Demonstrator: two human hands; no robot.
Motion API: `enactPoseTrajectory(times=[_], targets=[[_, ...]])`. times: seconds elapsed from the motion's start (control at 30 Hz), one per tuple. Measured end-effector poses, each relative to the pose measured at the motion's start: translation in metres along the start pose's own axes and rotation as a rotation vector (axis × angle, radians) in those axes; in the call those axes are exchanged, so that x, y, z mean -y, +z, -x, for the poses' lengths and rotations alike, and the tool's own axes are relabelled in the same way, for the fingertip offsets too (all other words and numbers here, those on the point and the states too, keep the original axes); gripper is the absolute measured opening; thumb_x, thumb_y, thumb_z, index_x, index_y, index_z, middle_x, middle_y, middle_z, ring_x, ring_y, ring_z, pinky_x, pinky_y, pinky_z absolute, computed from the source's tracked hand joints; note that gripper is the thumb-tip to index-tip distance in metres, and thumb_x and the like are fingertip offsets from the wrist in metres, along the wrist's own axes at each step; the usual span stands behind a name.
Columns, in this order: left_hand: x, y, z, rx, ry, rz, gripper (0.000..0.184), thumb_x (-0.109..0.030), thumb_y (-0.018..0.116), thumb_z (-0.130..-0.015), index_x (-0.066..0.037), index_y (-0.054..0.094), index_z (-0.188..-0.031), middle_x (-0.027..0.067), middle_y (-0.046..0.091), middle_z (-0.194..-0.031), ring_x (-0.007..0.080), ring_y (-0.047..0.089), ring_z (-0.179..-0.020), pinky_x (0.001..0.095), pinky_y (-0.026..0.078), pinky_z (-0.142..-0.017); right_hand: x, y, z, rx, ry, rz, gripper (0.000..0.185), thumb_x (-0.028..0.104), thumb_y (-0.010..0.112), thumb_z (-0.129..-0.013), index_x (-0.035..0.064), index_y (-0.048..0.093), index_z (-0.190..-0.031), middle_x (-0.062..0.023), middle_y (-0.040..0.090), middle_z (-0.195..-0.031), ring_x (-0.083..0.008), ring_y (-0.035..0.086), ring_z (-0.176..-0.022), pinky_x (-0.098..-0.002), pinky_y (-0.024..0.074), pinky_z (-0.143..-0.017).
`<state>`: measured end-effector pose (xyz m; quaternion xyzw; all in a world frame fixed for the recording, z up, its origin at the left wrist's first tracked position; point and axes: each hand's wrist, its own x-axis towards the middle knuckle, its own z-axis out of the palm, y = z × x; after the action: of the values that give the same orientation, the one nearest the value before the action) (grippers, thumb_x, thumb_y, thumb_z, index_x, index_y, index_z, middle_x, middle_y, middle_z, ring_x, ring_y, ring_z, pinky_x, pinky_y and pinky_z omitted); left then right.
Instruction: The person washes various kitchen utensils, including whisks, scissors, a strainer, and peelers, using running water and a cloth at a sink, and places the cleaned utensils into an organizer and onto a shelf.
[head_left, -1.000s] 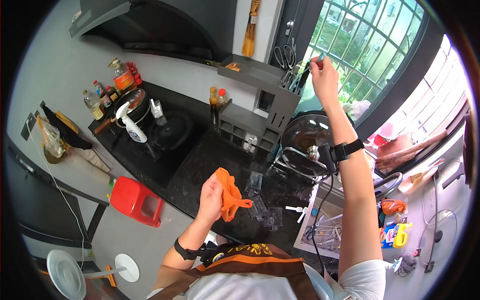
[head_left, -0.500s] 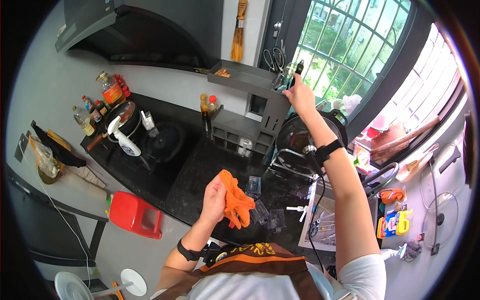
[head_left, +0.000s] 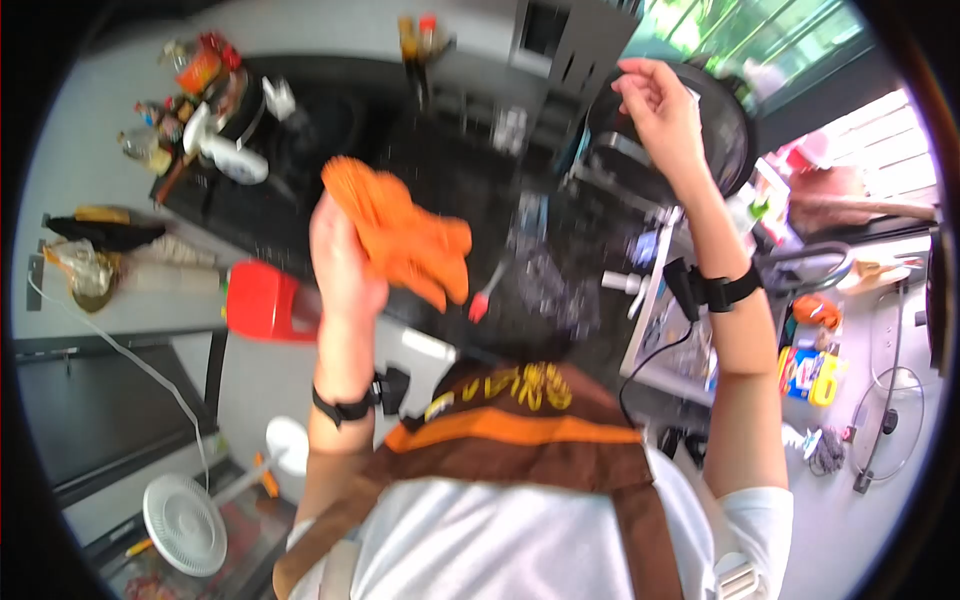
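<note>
My left hand (head_left: 345, 255) is closed around a limp orange cloth (head_left: 405, 235), raised over the front of the dark counter. Rounded, finger-like lobes hang from the cloth's right side; motion blur softens its outline. My right hand (head_left: 662, 115) hovers in front of a round black pan or lid (head_left: 725, 130) by the window. Its fingers are loosely bent and a little apart, with nothing visible between them. Below the cloth, a small tool with a red tip (head_left: 479, 306) lies on the counter. Clear plastic boxes (head_left: 555, 290), blurred, lie to its right.
A white spray bottle (head_left: 230, 155) stands left, by the stove (head_left: 310, 130) and several sauce bottles. The sink (head_left: 660, 330) is at right, with a yellow bottle (head_left: 808, 375) beyond. A red stool (head_left: 262, 300) and a white fan (head_left: 185, 525) stand lower left.
My right hand has come down from the window-side rack and away from the dark object there. My left hand has moved left with the cloth. The view has tilted downward.
</note>
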<state>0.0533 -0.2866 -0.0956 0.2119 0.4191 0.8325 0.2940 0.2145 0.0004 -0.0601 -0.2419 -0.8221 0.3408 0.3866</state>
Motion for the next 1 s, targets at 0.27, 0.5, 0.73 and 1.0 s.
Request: enactPoseTrajectory(times=[0.27,0.5,0.73,1.0], targets=[[0.009,-0.031,-0.006,-0.045,-0.054,-0.022,0.026,-0.025,0.043,-0.093,-0.002,0.051,-0.101,0.0091,0.058,-0.095,0.0193,0.06,-0.086,0.0335,0.049,-0.076,-0.048,0.136,0.222,0.874,-0.33,0.436,0.016,0.011,0.052,-0.075,-0.0003,0.061,-0.083,-0.0165,0.058,-0.084,-0.0299,0.06,-0.08,-0.0355,0.0509,-0.069],[0.05,-0.068,0.008,-0.136,-0.25,0.034,0.038,-0.032,0.046,-0.091,-0.005,0.047,-0.117,0.0109,0.053,-0.115,0.0253,0.052,-0.107,0.0414,0.041,-0.094,-0.086,0.205,0.242,0.739,-0.518,0.644,0.011,0.016,0.054,-0.069,0.0069,0.059,-0.069,-0.0076,0.056,-0.074,-0.0217,0.056,-0.073,-0.0307,0.0457,-0.063],[0.043,-0.068,0.03,0.094,-0.243,0.284,0.044,-0.035,0.048,-0.088,-0.007,0.045,-0.121,0.0089,0.046,-0.125,0.027,0.04,-0.119,0.0452,0.029,-0.103,-0.03,0.121,0.215,0.761,-0.625,0.406,0.013,0.014,0.049,-0.074,0.0055,0.054,-0.083,-0.008,0.058,-0.069,-0.0235,0.061,-0.069,-0.033,0.049,-0.057],[0.068,0.075,0.093,0.449,-0.343,-0.507,0.037,-0.014,0.056,-0.083,-0.001,0.044,-0.116,0.0086,0.054,-0.109,0.019,0.055,-0.097,0.0284,0.043,-0.084,0.032,-0.038,0.212,0.431,0.307,-0.419,0.011,0.001,0.058,-0.073,0.0031,0.053,-0.083,-0.0096,0.059,-0.064,-0.0245,0.059,-0.056,-0.0318,0.0444,-0.052]])
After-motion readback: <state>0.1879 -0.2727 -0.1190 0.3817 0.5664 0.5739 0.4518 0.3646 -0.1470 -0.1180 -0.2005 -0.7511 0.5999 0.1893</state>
